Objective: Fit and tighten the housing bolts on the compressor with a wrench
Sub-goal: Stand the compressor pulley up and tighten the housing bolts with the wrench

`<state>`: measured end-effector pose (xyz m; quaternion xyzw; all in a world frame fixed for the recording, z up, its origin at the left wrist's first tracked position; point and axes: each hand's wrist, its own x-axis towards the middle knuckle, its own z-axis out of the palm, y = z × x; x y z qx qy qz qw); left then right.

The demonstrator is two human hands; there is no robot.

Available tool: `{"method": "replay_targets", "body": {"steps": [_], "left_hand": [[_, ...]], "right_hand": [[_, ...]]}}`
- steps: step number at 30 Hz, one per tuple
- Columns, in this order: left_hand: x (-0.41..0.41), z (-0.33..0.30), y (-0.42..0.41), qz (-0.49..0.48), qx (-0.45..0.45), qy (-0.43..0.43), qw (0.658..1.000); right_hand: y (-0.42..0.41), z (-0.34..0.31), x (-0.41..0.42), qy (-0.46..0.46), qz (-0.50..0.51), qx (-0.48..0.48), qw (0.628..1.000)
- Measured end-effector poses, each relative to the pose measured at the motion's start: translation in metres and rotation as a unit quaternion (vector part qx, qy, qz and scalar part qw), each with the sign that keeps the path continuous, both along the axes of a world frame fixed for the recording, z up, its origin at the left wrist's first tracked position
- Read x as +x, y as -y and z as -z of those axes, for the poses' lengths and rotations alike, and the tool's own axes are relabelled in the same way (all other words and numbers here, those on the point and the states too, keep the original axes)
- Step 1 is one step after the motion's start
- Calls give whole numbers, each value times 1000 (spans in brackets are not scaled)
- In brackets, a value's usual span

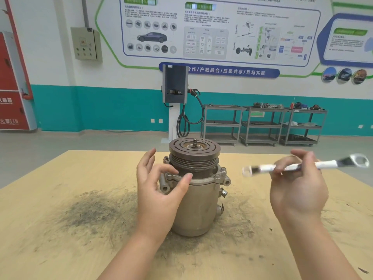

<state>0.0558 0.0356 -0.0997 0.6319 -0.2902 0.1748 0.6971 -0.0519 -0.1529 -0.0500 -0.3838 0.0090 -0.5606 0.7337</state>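
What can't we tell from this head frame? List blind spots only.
- Wrench: motion-blurred in the right hand, so its end sizes are unreadable.
- Compressor left flange: the left hand covers it, so any bolts there are hidden.
- Compressor far side: hidden by its own body and the pulley.
- Bolts on the right flange: too small to judge how tight they are.
- Left hand contact with the housing: unclear.

Wrench [306, 166] in right hand [296, 188]
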Motion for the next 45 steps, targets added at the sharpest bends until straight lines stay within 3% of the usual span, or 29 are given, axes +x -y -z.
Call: {"method": "replay_targets", "body": {"steps": [4, 8, 17, 25, 28, 30, 34, 45], "left_hand": [[-5, 1, 4, 29, -22, -20, 999], [-5, 1, 4, 69, -46, -47, 995], [-6, -5, 3, 114, -43, -64, 990], [-6, -1, 5, 121, -91, -65, 986], [-1, -1, 4, 84, -150, -96, 980], [5, -4, 2, 67, -143, -111, 981], [11, -2, -3, 48, -114, -90, 988], [16, -1, -5, 124, -130, -111, 977]], "right_hand": [[-1, 10, 12, -237, -39, -120, 963], [-19, 19, 19, -333, -63, -216, 916], [-32, 21, 20, -320, -102, -261, 905], [-34, 34, 32, -297, -39, -246, 922], [-34, 33, 30, -276, -67, -192, 939], [-28, 31, 30, -258, -67, -138, 954], [-19, 26, 33, -299, -58, -137, 943], [-19, 25, 35, -316, -84, -162, 931]]}}
